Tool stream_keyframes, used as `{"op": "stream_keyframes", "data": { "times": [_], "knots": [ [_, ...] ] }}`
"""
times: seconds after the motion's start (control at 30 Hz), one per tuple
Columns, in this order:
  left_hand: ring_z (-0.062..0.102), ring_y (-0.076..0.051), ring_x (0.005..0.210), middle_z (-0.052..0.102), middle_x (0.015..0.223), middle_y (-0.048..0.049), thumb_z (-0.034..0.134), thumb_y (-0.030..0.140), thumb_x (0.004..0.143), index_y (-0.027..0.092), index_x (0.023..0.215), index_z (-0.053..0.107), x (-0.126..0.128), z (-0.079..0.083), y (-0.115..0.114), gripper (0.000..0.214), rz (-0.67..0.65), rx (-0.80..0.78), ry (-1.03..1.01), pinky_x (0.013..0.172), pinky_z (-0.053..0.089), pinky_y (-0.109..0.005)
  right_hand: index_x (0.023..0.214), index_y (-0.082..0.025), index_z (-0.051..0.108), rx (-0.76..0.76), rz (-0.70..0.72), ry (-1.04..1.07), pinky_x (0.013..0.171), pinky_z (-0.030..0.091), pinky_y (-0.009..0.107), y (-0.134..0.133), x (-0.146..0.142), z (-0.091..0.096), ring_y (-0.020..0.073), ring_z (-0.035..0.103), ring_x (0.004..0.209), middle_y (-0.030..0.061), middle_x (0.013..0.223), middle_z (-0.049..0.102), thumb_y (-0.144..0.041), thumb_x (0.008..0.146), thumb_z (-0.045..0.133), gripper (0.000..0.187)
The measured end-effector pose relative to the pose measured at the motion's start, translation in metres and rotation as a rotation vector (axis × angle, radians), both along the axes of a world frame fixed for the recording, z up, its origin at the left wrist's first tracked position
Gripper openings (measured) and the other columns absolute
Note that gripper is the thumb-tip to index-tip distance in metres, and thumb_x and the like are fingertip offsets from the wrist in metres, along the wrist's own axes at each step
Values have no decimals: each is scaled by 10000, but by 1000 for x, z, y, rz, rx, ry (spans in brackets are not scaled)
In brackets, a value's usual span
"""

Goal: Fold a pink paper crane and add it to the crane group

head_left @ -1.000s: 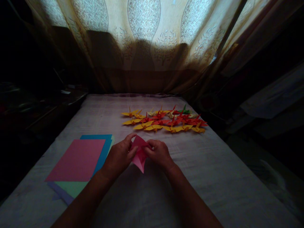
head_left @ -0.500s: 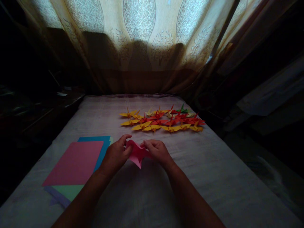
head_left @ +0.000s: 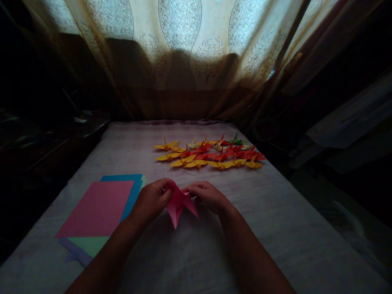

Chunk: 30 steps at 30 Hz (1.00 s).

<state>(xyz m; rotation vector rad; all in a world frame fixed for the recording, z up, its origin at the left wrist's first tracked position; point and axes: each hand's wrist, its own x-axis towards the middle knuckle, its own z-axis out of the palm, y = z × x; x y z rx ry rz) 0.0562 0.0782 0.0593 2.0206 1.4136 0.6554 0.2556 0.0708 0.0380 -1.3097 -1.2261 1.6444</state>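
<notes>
Between my two hands is a pink sheet of origami paper, partly folded, with pointed flaps hanging down toward me. My left hand pinches its upper left part between thumb and fingers. At the upper right, my right hand has its thumb and fingers closed on another edge of the same paper. To the left of my left forearm lies a stack of square coloured sheets, with a pink sheet on top and a blue sheet, a green sheet and a purple one showing beneath.
Beyond my hands, folded paper cranes stand in rows: yellow cranes in front, red cranes behind, and a green crane at the back. All rest on a pale checked cloth. A patterned curtain hangs behind.
The pink paper has turned and opened out, and two pointed flaps now hang lower. My left fingers have closed over its top edge; my right hand has shifted slightly.
</notes>
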Motion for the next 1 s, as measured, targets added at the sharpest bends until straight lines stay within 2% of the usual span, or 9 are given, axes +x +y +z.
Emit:
{"op": "stream_keyframes", "data": {
  "times": [0.1,0.2,0.3,0.4,0.53,0.67,0.73,0.83,1.0],
  "knots": [
    [637,-165,654,703,737,0,449,319,837,212,842,682,1,4,-1,256,-4,-22,2,568,426,-233,785,-185,746,-36,0,75,539,410,190,-1,-2,-4,105,592,596,-6,700,709,-290,645,695,183],
    [627,-158,639,693,720,5,451,326,842,207,828,678,1,4,-1,257,-5,-30,-16,562,421,-227,841,-186,736,12,2,71,629,476,224,-1,-5,-8,116,625,641,-11,749,722,-267,639,704,221],
    [627,-156,648,691,718,8,454,326,844,205,815,673,-1,2,-1,252,-16,-42,-28,568,423,-224,833,-178,734,98,5,-43,634,479,228,0,-7,-12,122,631,650,-7,747,724,-253,689,667,177],
    [631,-159,664,697,736,3,449,327,852,208,826,681,-1,1,0,262,-31,-36,-12,573,429,-225,770,-175,730,219,-55,-231,598,456,220,2,-9,-17,129,629,651,-5,713,718,-267,744,630,138],
    [655,-179,761,717,847,-21,500,340,842,217,884,703,2,3,-3,241,-52,-10,22,643,469,-245,778,-180,733,321,-113,-343,625,464,228,4,-12,-20,137,641,680,-6,728,727,-281,781,614,156],
    [670,-194,768,733,883,-19,574,414,829,240,1006,707,4,6,-6,281,-5,-33,78,644,476,-258,787,-184,734,348,-78,-356,626,467,224,1,-14,-16,135,645,687,-5,735,727,-270,802,604,157],
    [675,-189,762,736,853,-10,535,419,860,248,936,722,3,5,-5,265,-5,-19,89,635,470,-253,855,-186,737,348,-45,-363,637,475,226,-1,-12,-13,138,652,717,8,805,737,-292,802,627,162],
    [678,-186,783,736,841,-16,501,404,877,236,851,728,2,2,-3,283,-2,35,61,659,475,-254,960,-185,721,322,-19,-447,625,474,225,-5,-8,-6,138,645,716,28,883,731,-355,756,705,266],
    [684,-181,803,743,868,-16,519,401,870,225,864,724,2,-2,-2,271,29,87,-63,715,492,-256,762,-178,707,303,20,-549,572,401,207,-5,-3,2,118,591,650,-1,708,682,-329,798,638,170]
  ]
}}
